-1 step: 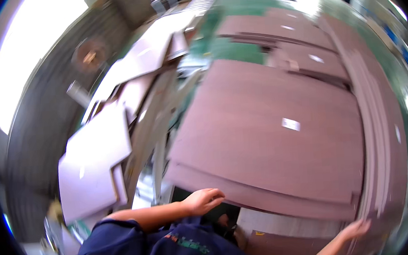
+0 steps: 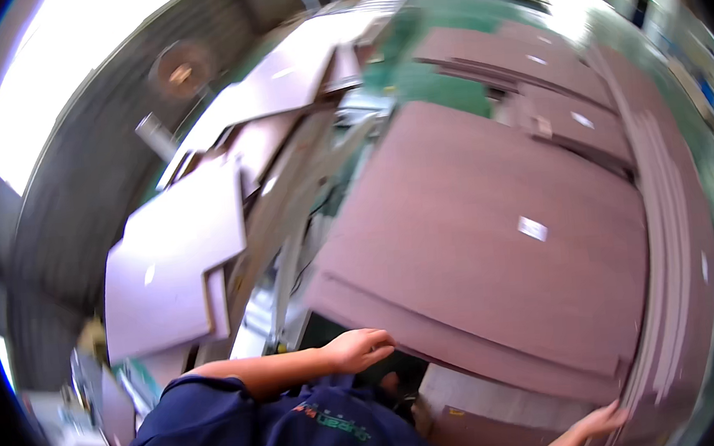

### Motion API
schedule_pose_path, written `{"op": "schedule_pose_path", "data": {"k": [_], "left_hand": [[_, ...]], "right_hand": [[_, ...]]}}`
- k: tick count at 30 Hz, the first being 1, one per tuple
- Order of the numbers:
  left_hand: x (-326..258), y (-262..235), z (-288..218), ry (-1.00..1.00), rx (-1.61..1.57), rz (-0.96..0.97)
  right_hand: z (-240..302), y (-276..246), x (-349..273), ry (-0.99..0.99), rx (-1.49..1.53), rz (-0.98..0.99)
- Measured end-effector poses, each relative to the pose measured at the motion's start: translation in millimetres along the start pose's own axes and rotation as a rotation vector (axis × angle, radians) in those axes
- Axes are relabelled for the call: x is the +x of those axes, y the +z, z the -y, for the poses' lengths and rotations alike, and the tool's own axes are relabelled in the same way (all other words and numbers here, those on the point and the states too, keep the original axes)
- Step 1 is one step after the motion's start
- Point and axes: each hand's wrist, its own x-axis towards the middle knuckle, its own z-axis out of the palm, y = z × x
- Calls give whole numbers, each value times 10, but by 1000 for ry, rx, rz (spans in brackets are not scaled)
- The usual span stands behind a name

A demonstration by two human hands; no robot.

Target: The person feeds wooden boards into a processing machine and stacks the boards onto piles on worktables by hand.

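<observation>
In front of me lies a stack of large reddish-brown panels [image 2: 495, 271], the top one bearing a small white label [image 2: 532, 228]. My left hand [image 2: 360, 350] is at the stack's near left edge, its fingers loosely stretched out and slightly bent. Nothing shows in it; whether it touches the edge I cannot tell. My right hand [image 2: 599, 422] is low on the right, fingers extended, beside the near corner of the stack and the long narrow boards [image 2: 671, 265]. It appears to hold nothing. Contact with the boards is unclear.
Pale panels [image 2: 180, 262] overlap on a wooden support along the left. Further off are smaller brown panel stacks [image 2: 572, 126] on the green floor [image 2: 452, 94]. A round fan [image 2: 183, 71] stands by the left wall. A greyish board [image 2: 488, 397] lies close in front of me.
The view has turned a little, so the panels sit further right in it. My right hand has come in leftward, toward the stack's near corner. My left hand keeps nearly the same pose.
</observation>
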Motion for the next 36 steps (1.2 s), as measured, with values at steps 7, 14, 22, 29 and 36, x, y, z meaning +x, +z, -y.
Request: {"op": "schedule_pose_path", "data": {"k": [7, 14, 22, 29, 36], "left_hand": [[-1142, 5, 623, -45, -116, -117], [-2603, -60, 1298, -424, -187, -412], [-3891, 684, 1433, -1000, -323, -946], [-3918, 1660, 965, -1317, -599, -1235], [-3802, 2394, 592, -1510, -834, -1324]], "right_hand": [[3082, 1241, -2334, 290, 456, 613], [5195, 1236, -3897, -328, 728, 1713], [5641, 777, -5306, -328, 747, 2406], [5788, 339, -6031, -590, 447, 3048], [6562, -785, -7240, -446, 322, 3304]]}}
